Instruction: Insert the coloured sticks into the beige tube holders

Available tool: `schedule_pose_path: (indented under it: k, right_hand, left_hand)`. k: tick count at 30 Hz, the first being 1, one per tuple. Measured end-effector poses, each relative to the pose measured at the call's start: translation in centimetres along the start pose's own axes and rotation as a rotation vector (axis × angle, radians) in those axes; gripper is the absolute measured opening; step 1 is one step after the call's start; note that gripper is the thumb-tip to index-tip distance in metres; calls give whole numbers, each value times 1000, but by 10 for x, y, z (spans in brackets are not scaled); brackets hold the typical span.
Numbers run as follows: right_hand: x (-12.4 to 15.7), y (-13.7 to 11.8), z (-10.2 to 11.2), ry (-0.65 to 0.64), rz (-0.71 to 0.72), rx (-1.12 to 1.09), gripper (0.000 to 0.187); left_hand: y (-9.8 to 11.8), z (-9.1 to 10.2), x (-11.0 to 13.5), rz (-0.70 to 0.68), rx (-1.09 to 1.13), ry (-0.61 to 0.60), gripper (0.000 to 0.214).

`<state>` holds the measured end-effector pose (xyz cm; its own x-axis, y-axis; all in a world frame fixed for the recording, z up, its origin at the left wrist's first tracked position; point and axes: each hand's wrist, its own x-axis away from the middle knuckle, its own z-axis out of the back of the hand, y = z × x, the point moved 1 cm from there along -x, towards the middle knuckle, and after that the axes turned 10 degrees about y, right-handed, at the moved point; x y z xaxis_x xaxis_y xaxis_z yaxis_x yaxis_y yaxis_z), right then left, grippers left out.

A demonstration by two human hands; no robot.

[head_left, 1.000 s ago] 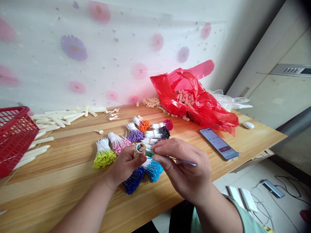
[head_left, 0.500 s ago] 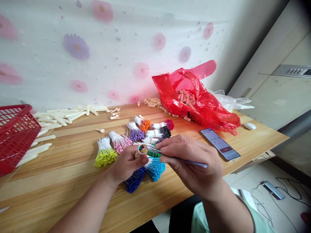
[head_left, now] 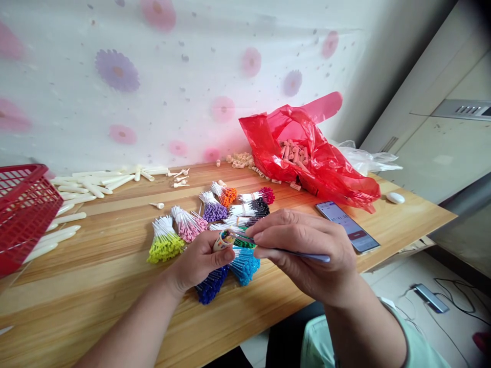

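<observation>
My left hand [head_left: 201, 258] is closed, pinching a small white patterned cylinder [head_left: 218, 244] between thumb and fingers. Colourful bits show at the cylinder's open end, which faces right. Closed around a pair of tweezers [head_left: 312, 256] with a purplish end, my right hand [head_left: 303, 250] keeps the metal tips at that opening. Whether the tips grip anything is too small to tell. Bundles of white sticks with coloured tips lie around the hands: yellow [head_left: 164, 248], pink [head_left: 192, 225], purple [head_left: 215, 210], orange [head_left: 226, 195], black [head_left: 257, 207], light blue [head_left: 245, 266] and dark blue [head_left: 210, 286].
A red plastic basket [head_left: 23, 220] stands at the left, beside cream-coloured tubes [head_left: 92, 186]. A red plastic bag [head_left: 326, 174] holding small pinkish parts [head_left: 293, 153] sits at the back right. Nearer lie a phone [head_left: 347, 225] and a white oval object [head_left: 395, 198].
My left hand has turned the cylinder so its opening faces more to the right. The tweezers have shifted slightly right and stay at the opening.
</observation>
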<state>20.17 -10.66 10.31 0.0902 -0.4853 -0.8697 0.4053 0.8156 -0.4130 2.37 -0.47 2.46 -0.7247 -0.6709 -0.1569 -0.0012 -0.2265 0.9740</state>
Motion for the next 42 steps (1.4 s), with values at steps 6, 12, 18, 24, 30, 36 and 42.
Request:
schedule_pose_path:
  k: [6, 12, 18, 24, 30, 36, 42]
  right_hand:
    - [0, 2, 0, -24, -16, 8, 12]
    - [0, 3, 0, -34, -26, -16, 12]
    - [-1, 3, 1, -26, -49, 30, 5]
    - [0, -2, -2, 12, -114, 67, 1]
    - [2, -1, -5, 70, -156, 123, 2]
    - [2, 0, -8, 83, -130, 145, 4]
    - [9, 3, -18, 49, -81, 177, 4]
  left_hand:
    - [1, 0, 0, 5, 10, -23, 53]
    - [1, -1, 0, 0, 49, -74, 48]
    - [-2, -1, 0, -27, 57, -96, 43]
    - [-3, 0, 0, -36, 27, -50, 42]
    - [1, -1, -1, -45, -37, -37, 43]
    - [-1, 0, -2, -60, -86, -9, 47]
    - [-1, 0, -1, -23, -138, -18, 48]
